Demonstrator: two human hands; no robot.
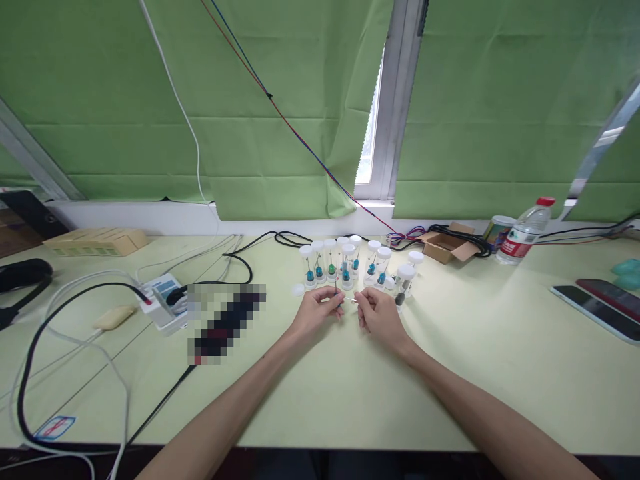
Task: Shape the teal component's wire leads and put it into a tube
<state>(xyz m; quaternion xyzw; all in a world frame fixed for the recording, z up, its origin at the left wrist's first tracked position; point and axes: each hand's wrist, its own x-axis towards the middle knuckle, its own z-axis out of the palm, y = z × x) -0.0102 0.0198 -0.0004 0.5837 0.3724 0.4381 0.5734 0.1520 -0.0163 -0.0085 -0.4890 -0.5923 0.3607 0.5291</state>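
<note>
Left hand (319,308) pinches a thin dark rod (335,288); right hand (379,315) pinches a slim pale pin (351,300). Jars (331,257) stand just beyond. I judge this close two-handed work; the next move calls for steady alignment.

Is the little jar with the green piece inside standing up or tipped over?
Upright: the jar has its white cap on top and the green piece low inside.
</note>
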